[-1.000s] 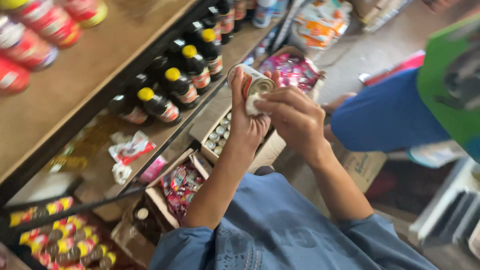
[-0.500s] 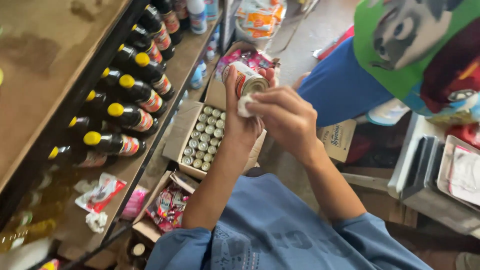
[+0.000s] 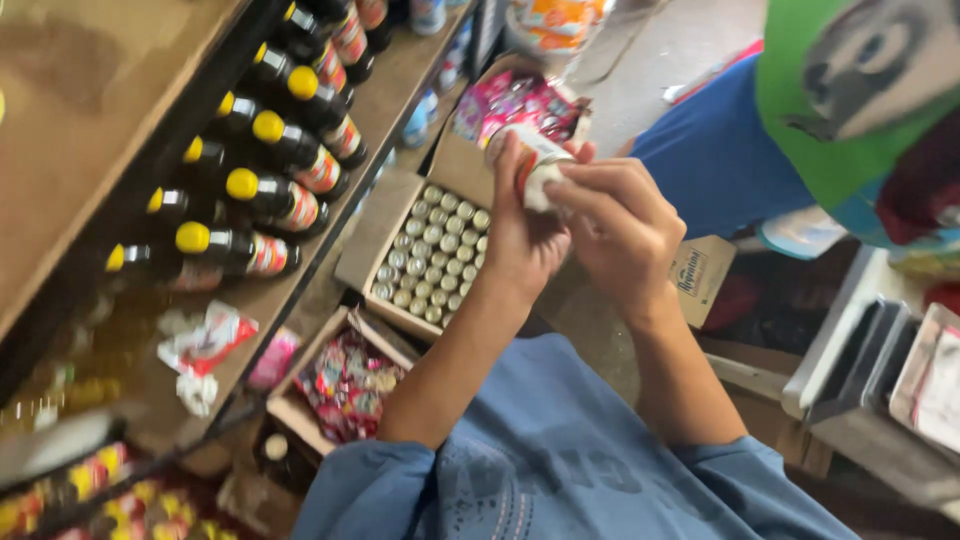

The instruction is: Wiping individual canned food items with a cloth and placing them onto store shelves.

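A small can point(image 3: 536, 161) with a red and white label is held up in front of me. My left hand point(image 3: 520, 240) wraps around it from below and behind. My right hand point(image 3: 618, 225) has its fingers on the can's end and side. Beneath both hands, on the floor, is an open cardboard box point(image 3: 385, 225) packed with several similar cans seen from the top.
A wooden shelf point(image 3: 270, 295) on the left carries dark bottles with yellow caps point(image 3: 240, 250). Boxes of pink and red packets point(image 3: 345, 385) sit on the floor. Another person in blue trousers and a green top point(image 3: 800, 110) is at the right, beside grey trays point(image 3: 870, 370).
The view has swung left and down, so the shelf's bottles and the box of cans now sit nearer the centre. Both hands still hold the can and have hardly shifted on it.
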